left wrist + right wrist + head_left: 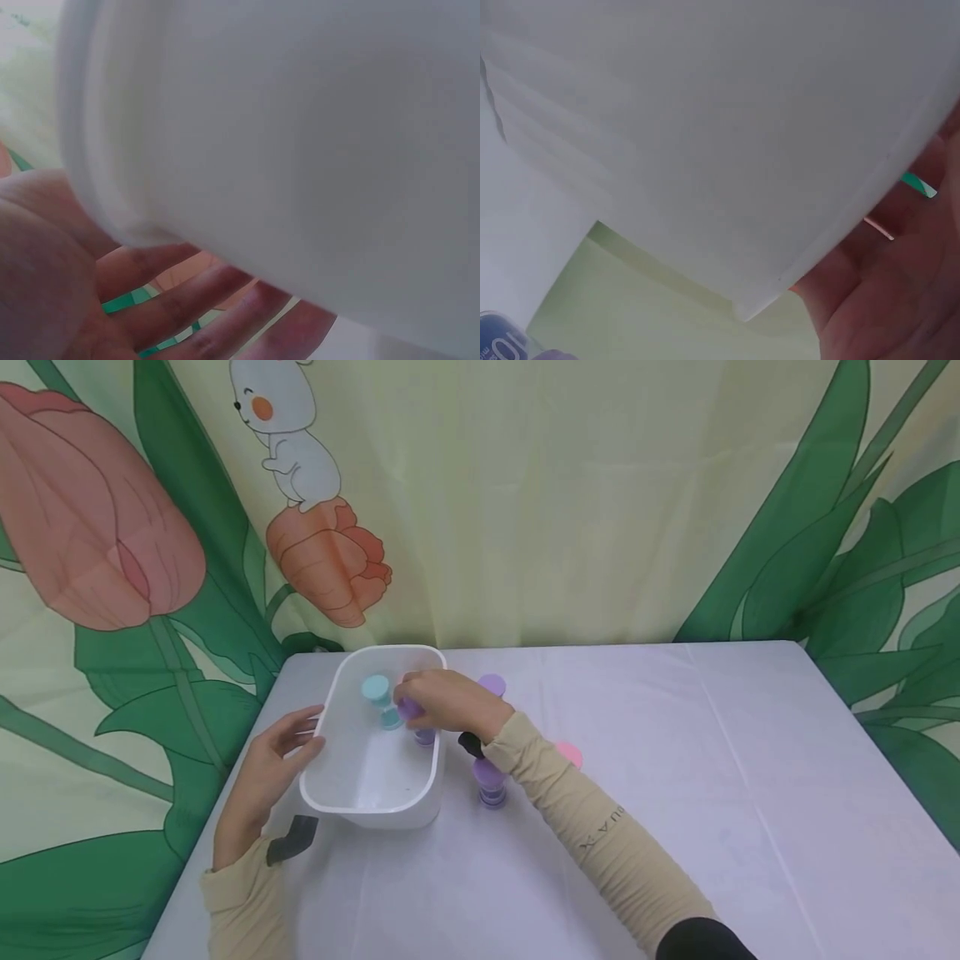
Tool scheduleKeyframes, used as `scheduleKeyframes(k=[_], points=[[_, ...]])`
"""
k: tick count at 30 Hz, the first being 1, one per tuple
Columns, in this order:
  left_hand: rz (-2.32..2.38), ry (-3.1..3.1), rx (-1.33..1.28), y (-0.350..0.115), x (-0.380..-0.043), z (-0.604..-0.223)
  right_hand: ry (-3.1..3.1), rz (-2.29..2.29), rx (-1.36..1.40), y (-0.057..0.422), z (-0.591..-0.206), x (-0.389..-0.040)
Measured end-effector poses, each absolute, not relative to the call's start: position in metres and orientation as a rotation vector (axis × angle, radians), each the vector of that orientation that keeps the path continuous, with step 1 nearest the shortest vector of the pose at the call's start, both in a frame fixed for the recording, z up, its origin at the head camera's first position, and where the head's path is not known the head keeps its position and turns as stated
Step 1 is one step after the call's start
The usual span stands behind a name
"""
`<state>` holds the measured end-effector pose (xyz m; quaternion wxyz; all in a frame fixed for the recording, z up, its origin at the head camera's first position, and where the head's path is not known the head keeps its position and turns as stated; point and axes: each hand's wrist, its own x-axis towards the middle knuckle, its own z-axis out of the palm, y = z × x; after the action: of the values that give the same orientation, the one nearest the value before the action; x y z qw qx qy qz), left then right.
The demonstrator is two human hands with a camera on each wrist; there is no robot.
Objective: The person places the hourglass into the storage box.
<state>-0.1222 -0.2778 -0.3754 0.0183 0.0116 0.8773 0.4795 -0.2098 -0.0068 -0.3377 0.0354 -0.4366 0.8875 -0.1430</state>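
While the left hand (270, 768) rests with fingers extended against the left side of the white tub (393, 819), the right hand (453, 702) grips a purple-topped bottle (409, 709) inside it. That bottle looks roughly upright, just right of the teal bottle (376, 687); whether its base touches bottom, I cannot tell.

You can enter the white bin (401, 818) above its near half. Your right hand (447, 699) and a teal container (375, 689) obstruct its far half; your left hand (273, 764) blocks its left rim, purple containers (491, 775) its right side.
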Motion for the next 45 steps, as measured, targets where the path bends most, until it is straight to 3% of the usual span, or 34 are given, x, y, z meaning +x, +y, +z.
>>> scheduleKeyframes(k=[28, 45], points=[[1.465, 2.742, 0.022, -0.277, -0.122, -0.374, 2.728, -0.469, -1.272, -0.012, -0.340, -0.211], [1.478, 2.737, 0.018, -0.275, -0.120, -0.372, 2.689, -0.661, -1.308, 0.017, -0.322, -0.210]])
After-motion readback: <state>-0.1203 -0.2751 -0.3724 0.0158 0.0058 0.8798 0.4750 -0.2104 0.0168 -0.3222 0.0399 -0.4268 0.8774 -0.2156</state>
